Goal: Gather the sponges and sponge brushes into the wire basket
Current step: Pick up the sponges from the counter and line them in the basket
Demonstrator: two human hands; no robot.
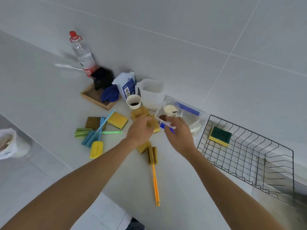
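Both bare forearms reach forward from the bottom of the view, converging toward the middle. The left hand (pixel 140 130) is palm down, its back to the camera, fingers curled downward; whether they grip anything cannot be told. The right hand (pixel 178 131) lies just beside it, also back up, wrist bent slightly inward, thumb and fingers pinched together at the front. The two hands are close but not touching.

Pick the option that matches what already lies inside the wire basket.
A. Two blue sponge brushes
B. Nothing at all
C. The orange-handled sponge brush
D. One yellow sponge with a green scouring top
D: a single yellow sponge with a green scouring top lies in the wire basket; the sponge brushes are all outside it on the counter.
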